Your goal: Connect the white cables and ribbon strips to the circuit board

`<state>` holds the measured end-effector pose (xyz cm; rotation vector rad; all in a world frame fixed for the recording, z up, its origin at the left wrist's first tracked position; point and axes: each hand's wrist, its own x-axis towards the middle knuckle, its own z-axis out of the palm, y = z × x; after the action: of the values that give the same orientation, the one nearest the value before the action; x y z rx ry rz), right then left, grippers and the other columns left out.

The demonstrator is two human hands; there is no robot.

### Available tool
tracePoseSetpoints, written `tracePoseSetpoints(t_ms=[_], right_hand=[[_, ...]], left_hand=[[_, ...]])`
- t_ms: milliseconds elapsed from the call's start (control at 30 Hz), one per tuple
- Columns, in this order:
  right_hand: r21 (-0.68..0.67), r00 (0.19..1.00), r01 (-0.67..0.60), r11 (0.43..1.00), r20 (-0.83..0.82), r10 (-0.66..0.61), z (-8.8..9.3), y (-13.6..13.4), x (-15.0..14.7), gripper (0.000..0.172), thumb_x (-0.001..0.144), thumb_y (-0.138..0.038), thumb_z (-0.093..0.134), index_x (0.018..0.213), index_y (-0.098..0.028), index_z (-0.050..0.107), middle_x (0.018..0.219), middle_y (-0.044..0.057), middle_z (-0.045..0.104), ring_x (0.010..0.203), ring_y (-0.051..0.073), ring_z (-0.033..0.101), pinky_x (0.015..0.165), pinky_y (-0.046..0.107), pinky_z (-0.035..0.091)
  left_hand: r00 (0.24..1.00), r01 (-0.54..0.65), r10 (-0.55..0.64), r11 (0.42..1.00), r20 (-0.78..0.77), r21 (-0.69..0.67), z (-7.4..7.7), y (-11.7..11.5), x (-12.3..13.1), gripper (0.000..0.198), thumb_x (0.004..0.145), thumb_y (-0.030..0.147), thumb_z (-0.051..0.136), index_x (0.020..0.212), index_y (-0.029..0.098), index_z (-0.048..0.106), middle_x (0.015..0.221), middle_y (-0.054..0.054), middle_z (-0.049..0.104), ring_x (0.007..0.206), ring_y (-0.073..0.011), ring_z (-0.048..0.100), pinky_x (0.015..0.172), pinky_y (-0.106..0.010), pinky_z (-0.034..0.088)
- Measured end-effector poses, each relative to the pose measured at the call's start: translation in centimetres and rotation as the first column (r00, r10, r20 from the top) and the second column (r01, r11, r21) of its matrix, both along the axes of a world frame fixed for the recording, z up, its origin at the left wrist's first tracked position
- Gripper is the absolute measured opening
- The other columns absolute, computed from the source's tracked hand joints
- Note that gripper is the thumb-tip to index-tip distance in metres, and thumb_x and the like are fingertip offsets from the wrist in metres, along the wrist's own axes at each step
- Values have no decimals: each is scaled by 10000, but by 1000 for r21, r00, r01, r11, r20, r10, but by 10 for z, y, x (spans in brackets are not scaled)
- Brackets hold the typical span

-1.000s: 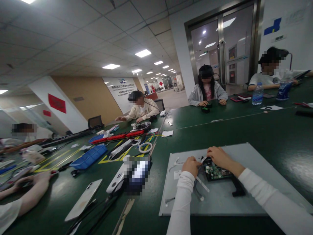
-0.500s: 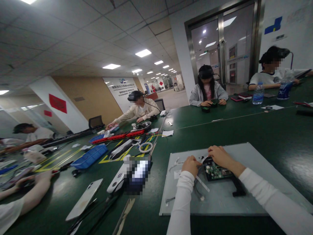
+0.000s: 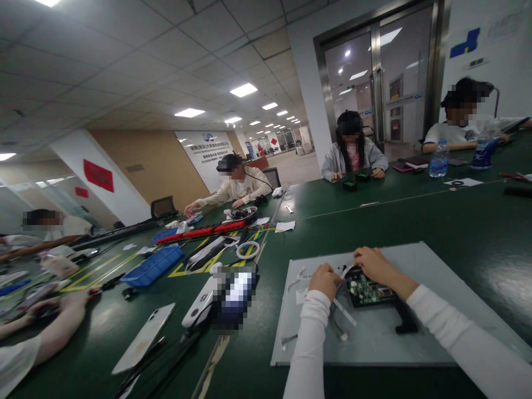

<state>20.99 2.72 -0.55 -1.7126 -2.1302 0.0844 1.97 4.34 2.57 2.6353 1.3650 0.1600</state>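
A green circuit board (image 3: 371,291) in a black holder with a protruding foot (image 3: 406,320) lies on a large grey flat panel (image 3: 432,271). My left hand (image 3: 325,280) is closed at the board's upper left corner, its fingers pinching a thin cable (image 3: 344,271). Over the board's top edge my right hand (image 3: 376,267) curls its fingers, gripping the black holder; the fingertips are partly hidden. Below my left hand, a flat white strip (image 3: 346,312) and a grey cable with a connector (image 3: 342,334) rest on the panel.
Left of the panel lie a blurred-out phone (image 3: 236,299), a white device (image 3: 200,302) and a white phone (image 3: 145,338). Farther back are a blue tray (image 3: 153,266) and a white cable ring (image 3: 248,250). Another person's arm (image 3: 62,321) reaches in at left. Several people sit around the green table (image 3: 324,221).
My hands stay almost in place, with only a slight shift of the left fingers at the cable. Across the table, a person's hand has moved left away from a small dark object.
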Motion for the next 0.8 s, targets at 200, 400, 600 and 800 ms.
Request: tracePoseSetpoints(t_ms=[200, 400, 600, 800], right_hand=[[42, 998, 56, 998, -13, -55, 0, 1, 4, 245, 756, -82, 412, 750, -175, 639, 953, 51, 565, 912, 163, 439, 779, 297, 238], [89, 996, 81, 993, -53, -76, 5, -2, 3, 237, 757, -86, 404, 825, -170, 615, 929, 41, 576, 901, 143, 464, 785, 274, 245], [124, 993, 84, 989, -90, -73, 8, -6, 5, 243, 753, -99, 391, 814, -174, 614, 919, 34, 589, 888, 143, 484, 789, 277, 260], [159, 989, 94, 983, -131, -74, 14, -14, 13, 241, 744, -104, 396, 813, -180, 614, 910, 27, 595, 880, 145, 501, 792, 286, 292]], left_hand=[[951, -310, 308, 939, 37, 149, 17, 8, -23, 287, 743, 95, 429, 871, 230, 647, 962, -46, 568, 954, -170, 464, 819, -277, 358], [772, -633, 634, 762, 39, 137, 22, 21, -65, 245, 735, 198, 473, 928, 262, 608, 1037, -35, 566, 991, -208, 472, 770, -318, 385], [755, -651, 653, 757, -53, 56, 15, 25, -72, 183, 713, 242, 527, 865, 271, 623, 1033, -26, 580, 1004, -216, 488, 784, -331, 388], [757, -649, 652, 758, -49, 68, 17, 23, -73, 141, 722, 178, 504, 776, 241, 617, 963, -31, 600, 952, -209, 519, 745, -320, 398]])
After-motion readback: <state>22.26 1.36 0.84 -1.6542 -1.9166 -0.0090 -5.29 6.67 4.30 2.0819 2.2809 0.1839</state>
